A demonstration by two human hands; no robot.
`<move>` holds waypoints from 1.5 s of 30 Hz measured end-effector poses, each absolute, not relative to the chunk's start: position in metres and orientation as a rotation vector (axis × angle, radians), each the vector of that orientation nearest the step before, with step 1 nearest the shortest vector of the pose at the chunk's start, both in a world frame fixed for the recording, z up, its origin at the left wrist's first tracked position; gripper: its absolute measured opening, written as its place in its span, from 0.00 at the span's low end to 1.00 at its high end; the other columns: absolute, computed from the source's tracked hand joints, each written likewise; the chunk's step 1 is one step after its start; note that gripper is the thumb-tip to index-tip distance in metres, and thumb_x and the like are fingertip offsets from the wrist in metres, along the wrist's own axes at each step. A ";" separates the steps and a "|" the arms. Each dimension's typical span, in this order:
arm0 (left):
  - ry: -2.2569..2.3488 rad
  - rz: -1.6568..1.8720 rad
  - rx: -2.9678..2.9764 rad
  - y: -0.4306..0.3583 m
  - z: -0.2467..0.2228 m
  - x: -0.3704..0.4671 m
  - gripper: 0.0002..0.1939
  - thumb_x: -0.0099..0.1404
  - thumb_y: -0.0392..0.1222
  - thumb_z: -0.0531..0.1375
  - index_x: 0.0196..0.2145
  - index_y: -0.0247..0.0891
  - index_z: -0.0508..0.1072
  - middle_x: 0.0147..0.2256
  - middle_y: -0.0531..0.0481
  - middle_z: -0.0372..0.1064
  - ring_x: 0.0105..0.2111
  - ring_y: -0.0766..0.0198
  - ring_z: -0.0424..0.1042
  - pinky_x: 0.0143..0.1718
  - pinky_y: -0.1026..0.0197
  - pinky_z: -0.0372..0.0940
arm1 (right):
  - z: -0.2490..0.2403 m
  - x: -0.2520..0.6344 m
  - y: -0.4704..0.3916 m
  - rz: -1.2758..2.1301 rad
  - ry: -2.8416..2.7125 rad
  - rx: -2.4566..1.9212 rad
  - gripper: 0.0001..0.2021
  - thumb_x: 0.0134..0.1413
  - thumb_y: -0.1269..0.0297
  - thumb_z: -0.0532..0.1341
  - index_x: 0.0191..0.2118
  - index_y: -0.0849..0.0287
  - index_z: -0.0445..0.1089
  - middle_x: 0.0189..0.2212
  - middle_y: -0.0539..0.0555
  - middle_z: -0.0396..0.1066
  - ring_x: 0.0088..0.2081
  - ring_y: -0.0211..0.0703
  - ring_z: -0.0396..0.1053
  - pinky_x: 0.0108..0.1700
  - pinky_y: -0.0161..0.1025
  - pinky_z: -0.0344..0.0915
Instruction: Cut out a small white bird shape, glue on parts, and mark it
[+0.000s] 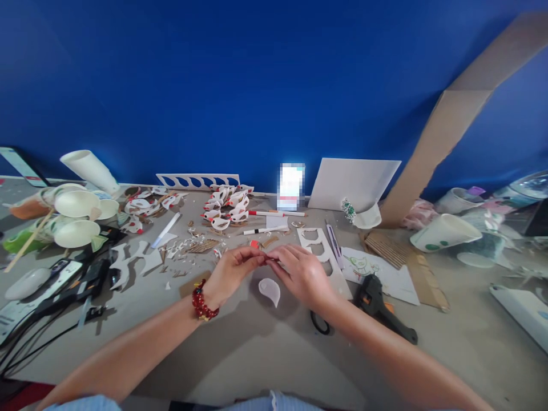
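Note:
My left hand (233,277) and my right hand (302,274) meet at their fingertips above the middle of the table. Both are pinched on something small and dark red, mostly hidden by the fingers. Just below them a white teardrop-shaped piece (269,291) lies flat on the grey table (240,354). Behind my left hand is a heap of small white bird shapes with red tips (226,206). A white sheet with cut-out openings (338,277) lies beside my right hand, partly under it.
A black glue gun (381,308), purple-grey cutter (334,245) and drawing (372,268) lie at right, near paper cups (445,233). Left are cables (85,285), a mouse (28,283) and white scraps (128,262). A lit phone (291,185) stands against the blue wall.

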State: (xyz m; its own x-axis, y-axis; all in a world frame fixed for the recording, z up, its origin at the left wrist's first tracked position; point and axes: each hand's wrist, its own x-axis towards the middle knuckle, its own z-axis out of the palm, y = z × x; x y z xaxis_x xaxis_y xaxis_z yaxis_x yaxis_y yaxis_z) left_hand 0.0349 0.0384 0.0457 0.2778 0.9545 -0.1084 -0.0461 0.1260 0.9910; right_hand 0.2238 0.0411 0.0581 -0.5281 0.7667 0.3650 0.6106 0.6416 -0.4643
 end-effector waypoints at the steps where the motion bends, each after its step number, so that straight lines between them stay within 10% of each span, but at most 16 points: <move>1: 1.004 0.945 1.159 0.038 0.046 0.036 0.09 0.59 0.44 0.62 0.34 0.36 0.77 0.34 0.49 0.75 0.38 0.61 0.72 0.46 0.58 0.65 | 0.059 0.223 0.041 0.355 -2.339 -1.044 0.11 0.65 0.67 0.50 0.39 0.56 0.70 0.35 0.56 0.74 0.39 0.47 0.69 0.43 0.43 0.64; 20: 1.052 0.859 1.281 0.035 0.039 0.030 0.12 0.63 0.44 0.60 0.40 0.35 0.78 0.38 0.45 0.78 0.41 0.58 0.75 0.46 0.58 0.67 | 0.044 0.233 0.044 0.473 -2.323 -1.138 0.06 0.65 0.67 0.51 0.39 0.57 0.65 0.33 0.53 0.72 0.34 0.43 0.69 0.35 0.36 0.61; 33: 1.073 0.843 1.203 0.043 0.038 0.045 0.08 0.59 0.41 0.61 0.32 0.35 0.79 0.30 0.48 0.76 0.35 0.61 0.73 0.43 0.59 0.66 | 0.034 0.229 0.046 -0.424 -2.628 -1.013 0.12 0.60 0.75 0.53 0.27 0.60 0.68 0.21 0.53 0.69 0.25 0.42 0.65 0.27 0.39 0.52; 45: 1.132 0.748 1.275 0.040 0.037 0.035 0.10 0.61 0.43 0.61 0.38 0.35 0.75 0.36 0.48 0.75 0.38 0.62 0.72 0.41 0.63 0.64 | 0.032 0.252 0.072 0.105 -2.285 -1.469 0.09 0.60 0.69 0.47 0.33 0.58 0.64 0.22 0.50 0.68 0.22 0.42 0.64 0.26 0.36 0.48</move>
State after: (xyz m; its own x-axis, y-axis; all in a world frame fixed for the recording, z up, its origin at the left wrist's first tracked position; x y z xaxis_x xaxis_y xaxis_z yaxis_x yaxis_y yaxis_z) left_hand 0.0354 0.0403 0.0369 0.3162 0.9208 -0.2285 0.1511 0.1889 0.9703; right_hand 0.2516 0.0718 0.0318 -0.3534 0.8844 0.3049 0.8525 0.4387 -0.2842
